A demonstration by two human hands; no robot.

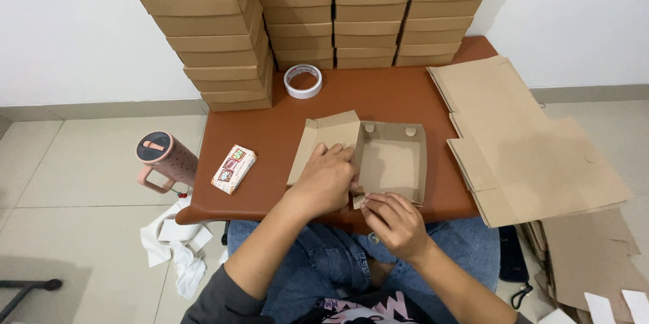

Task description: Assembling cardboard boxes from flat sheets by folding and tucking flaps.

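Note:
A half-folded brown cardboard box (392, 162) lies on the brown table (270, 134) in front of me, its tray side up and its lid flap (324, 136) spread to the left. My left hand (326, 180) presses flat on the lid flap beside the tray's left wall. My right hand (392, 219) pinches a small flap at the tray's near left corner. Both hands touch the box.
Tall stacks of finished brown boxes (223, 33) line the back of the table. A roll of white tape (303, 81) sits before them. Flat unfolded box blanks (527, 148) pile up at the right. A small printed packet (234, 168) and a pink lidded mug (162, 158) are at the left.

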